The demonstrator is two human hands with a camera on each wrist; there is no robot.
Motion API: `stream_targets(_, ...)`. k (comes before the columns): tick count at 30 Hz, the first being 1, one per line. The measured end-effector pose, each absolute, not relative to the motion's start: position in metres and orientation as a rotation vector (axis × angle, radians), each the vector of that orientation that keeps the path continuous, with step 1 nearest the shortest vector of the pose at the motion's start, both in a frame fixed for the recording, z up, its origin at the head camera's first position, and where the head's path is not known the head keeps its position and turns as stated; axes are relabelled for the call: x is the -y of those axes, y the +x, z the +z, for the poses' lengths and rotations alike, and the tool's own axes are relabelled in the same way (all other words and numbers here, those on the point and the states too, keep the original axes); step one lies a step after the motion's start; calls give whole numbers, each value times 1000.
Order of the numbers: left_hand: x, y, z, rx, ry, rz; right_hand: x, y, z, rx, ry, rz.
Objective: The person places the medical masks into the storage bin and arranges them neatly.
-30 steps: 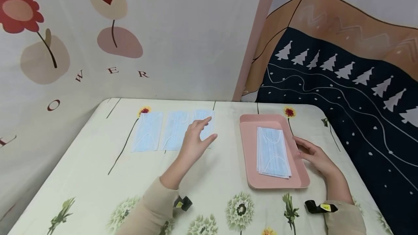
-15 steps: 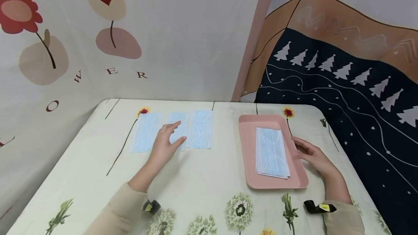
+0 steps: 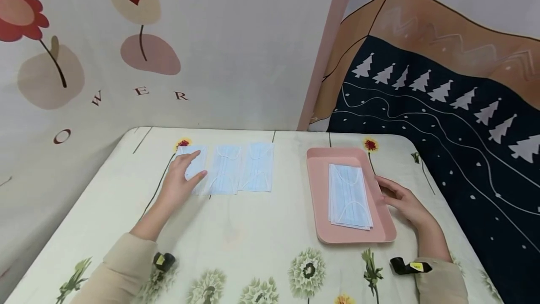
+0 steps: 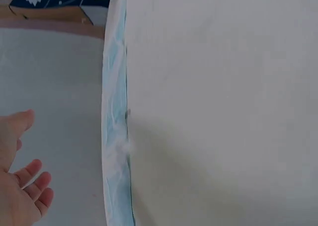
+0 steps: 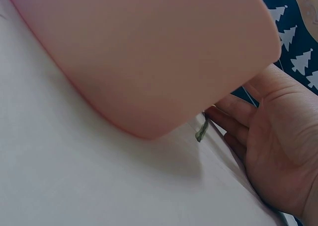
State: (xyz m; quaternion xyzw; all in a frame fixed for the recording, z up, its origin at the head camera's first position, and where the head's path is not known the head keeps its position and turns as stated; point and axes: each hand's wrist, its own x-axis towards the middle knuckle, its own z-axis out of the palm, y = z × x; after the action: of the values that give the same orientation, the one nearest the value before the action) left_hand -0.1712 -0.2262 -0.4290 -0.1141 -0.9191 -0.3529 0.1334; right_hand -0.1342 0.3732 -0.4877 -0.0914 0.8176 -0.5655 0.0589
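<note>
Painted cloth hangs behind a table (image 3: 253,229) with a flowered cover, where three blue masks lie in a row. Over the last second the left hand (image 3: 179,182) has slid leftward along that row, from the rightmost mask (image 3: 257,167) past the middle one (image 3: 225,170) to the leftmost mask (image 3: 195,165), fingers relaxed and resting on it (apparently smoothing each). Right hand (image 3: 402,201), fingers loose, stays against the pink tray (image 3: 320,201) holding a mask stack (image 3: 349,196). Both wrist views are too close to show the contact clearly.
</note>
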Motion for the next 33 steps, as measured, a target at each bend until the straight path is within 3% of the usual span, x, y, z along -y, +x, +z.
stream_targets(13, 280, -190, -434, 2793, -266, -1003, -374, -135, -488, -2463, -321, -1728)
stream_targets(33, 310, -214, -455, 3052, -212, -977, -373, -134, -487, -2454, -268, -1709)
